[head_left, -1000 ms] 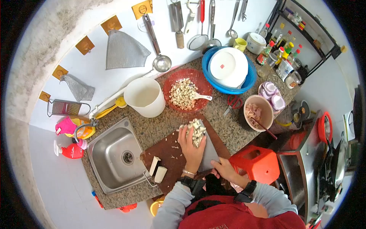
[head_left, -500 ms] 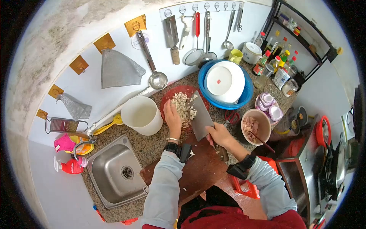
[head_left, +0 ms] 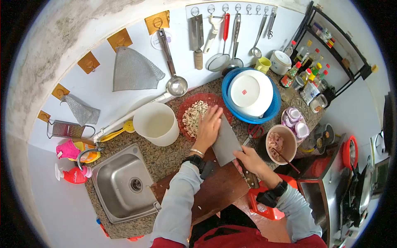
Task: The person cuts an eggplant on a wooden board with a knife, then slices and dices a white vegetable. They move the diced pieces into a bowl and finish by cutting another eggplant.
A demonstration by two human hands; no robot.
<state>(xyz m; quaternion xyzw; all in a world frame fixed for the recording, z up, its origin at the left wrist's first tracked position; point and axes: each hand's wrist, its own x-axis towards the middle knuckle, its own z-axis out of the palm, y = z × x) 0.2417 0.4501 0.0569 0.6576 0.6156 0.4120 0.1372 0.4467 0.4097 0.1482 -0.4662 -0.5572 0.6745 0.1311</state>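
My right hand [head_left: 252, 161] is closed around the wooden handle of a cleaver [head_left: 226, 142]. Its broad blade slants up and left over the dark wooden cutting board [head_left: 221, 188]. Fingers stretched out, my left hand [head_left: 209, 129] lies at the blade's upper left edge and seems to touch it; the palm side is hidden. Just beyond it, chopped pale pieces [head_left: 192, 118] sit heaped in a red plate or shallow basket [head_left: 202, 97]. A few tiny bits lie on the board.
A white tub [head_left: 156, 126] and the steel sink [head_left: 118, 186] are on the left. Behind stands a blue basin [head_left: 273, 108] with white dishes. To the right are red-handled scissors [head_left: 257, 131] and a bowl of raw meat [head_left: 276, 142] with chopsticks. A red stool [head_left: 269, 211] stands below.
My left hand has moved from the chopped pieces rightward to the cleaver blade. The cleaver has drawn back from the heap, toward me and the right. The view has shifted slightly.
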